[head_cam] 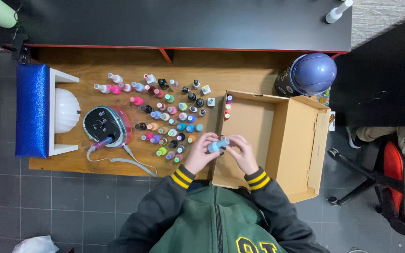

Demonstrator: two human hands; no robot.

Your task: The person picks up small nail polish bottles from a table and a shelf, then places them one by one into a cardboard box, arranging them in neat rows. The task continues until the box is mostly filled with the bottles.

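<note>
Both my hands hold one light blue nail polish bottle (217, 145) at the near left edge of an open cardboard box (287, 140). My left hand (200, 153) grips its left end, and my right hand (243, 152) pinches the other end. Three small bottles (228, 107) stand inside the box against its left wall. Several more nail polish bottles (169, 117) of many colours crowd the wooden table (240, 75) just left of my hands.
A black and pink nail drill unit (107, 125) with a corded handpiece lies left of the bottles. Further left stand a white nail lamp (65, 110) and a blue cushion (32, 110). A purple dome (312, 72) sits behind the box. An office chair (390, 178) stands at right.
</note>
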